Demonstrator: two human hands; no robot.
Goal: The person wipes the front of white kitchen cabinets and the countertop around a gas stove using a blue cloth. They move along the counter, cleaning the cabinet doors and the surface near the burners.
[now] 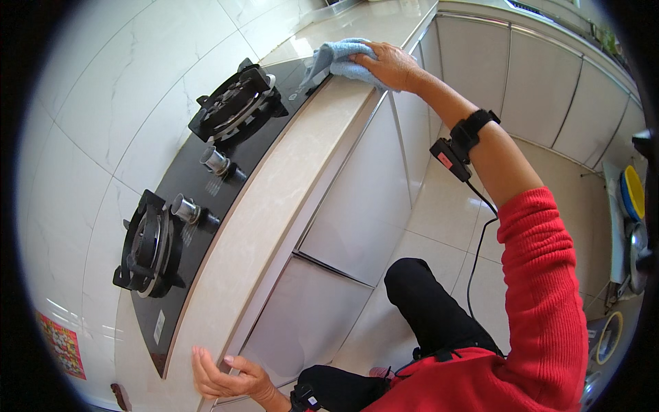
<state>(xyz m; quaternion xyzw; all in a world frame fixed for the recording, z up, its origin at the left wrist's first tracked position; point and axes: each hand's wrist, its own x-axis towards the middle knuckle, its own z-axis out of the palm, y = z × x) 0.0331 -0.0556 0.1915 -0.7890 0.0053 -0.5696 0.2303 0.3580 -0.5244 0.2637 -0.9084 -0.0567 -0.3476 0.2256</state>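
My right hand (390, 66) presses on a light blue cloth (341, 56), its fingers curled over the fabric. The cloth lies bunched on the beige countertop (274, 182) by the far right corner of the black gas hob (237, 180). One end of it overlaps the hob's glass. Nearer to me, my left hand (228, 376) rests at the counter's front edge, near the hob's left end. Its fingers are apart and nothing is in them.
On the hob stand two burners with black pan supports, the far burner (233, 103) and the near burner (146, 244). Between them are metal knobs (215, 160). White cabinets (353, 206) run below the counter. A cable (480, 247) hangs from my right wrist strap. Basins (631, 192) stand at right.
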